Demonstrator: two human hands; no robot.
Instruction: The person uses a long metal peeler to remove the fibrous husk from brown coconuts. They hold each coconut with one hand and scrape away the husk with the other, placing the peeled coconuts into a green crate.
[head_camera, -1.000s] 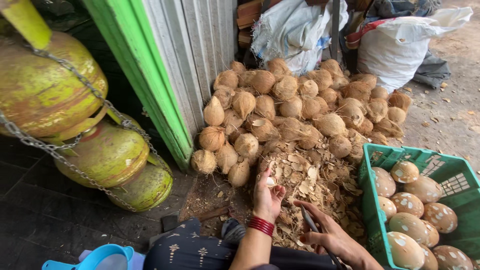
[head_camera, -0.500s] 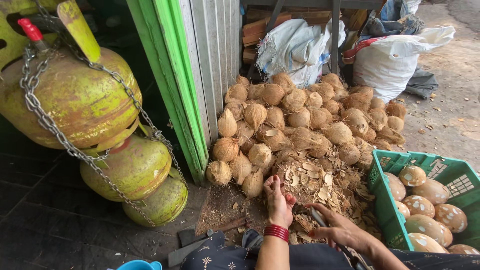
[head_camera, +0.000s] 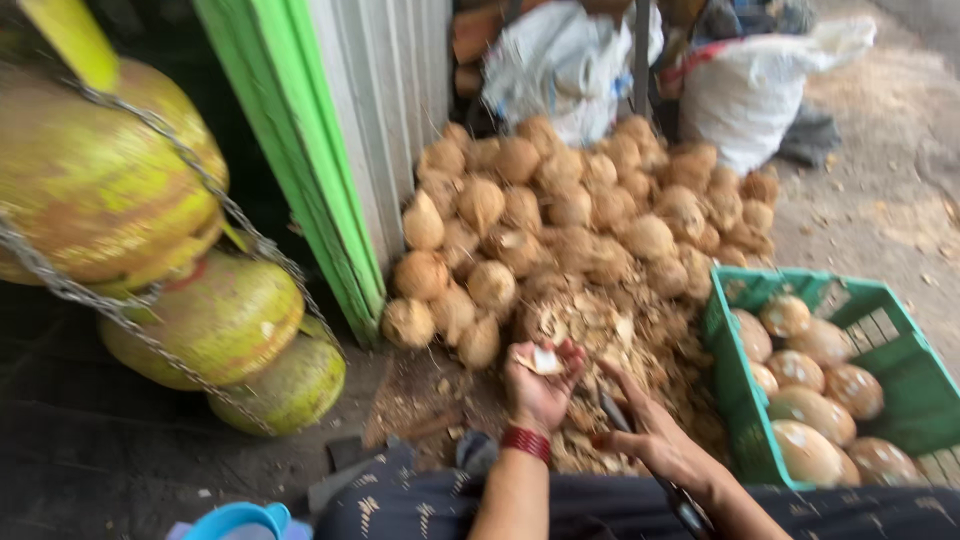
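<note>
- While the left hand (head_camera: 540, 385) sat lower and nearer the lap a second ago, it now rises palm-up, fingers curled round a pale, broken piece of coconut shell (head_camera: 541, 360).
- Just at its 4 o'clock, the right hand (head_camera: 655, 440) grips a dark-handled blade (head_camera: 612, 412), as before; its tip is blurred.
- At 12 o'clock from both hands lies a heap of brown shell chips (head_camera: 610, 340), and beyond it a pile of husked brown coconuts (head_camera: 580, 215).
- At 3 o'clock, a green plastic crate (head_camera: 900, 350) holds peeled pale coconuts (head_camera: 800, 410).
- Judging by the lifted piece, peeling appears mid-course.
</note>
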